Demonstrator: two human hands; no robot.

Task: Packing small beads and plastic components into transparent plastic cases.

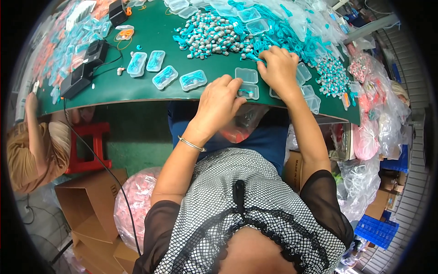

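Observation:
A small clear plastic box (247, 76) lies with its lid folded back near the table's front edge. Grey-and-turquoise earplugs (247, 93) sit in its near half. My left hand (216, 104) grips this box at its left side, thumb low and fingers on the rim. Just beyond it, my right hand (279, 69) is closed at the fingertips on a turquoise corded earplug (250, 57), beside the big pile of loose earplugs (211, 35). Part of that piece is hidden by the fingers. Turquoise cords (292, 36) are heaped behind my right hand.
Several filled boxes (193, 80) stand left of my left hand on the green table (150, 93). Open boxes (311, 101) and another earplug pile (332, 75) lie right. Black devices (76, 81) with a cable are further left. Another person's arm (34, 137) reaches in at far left.

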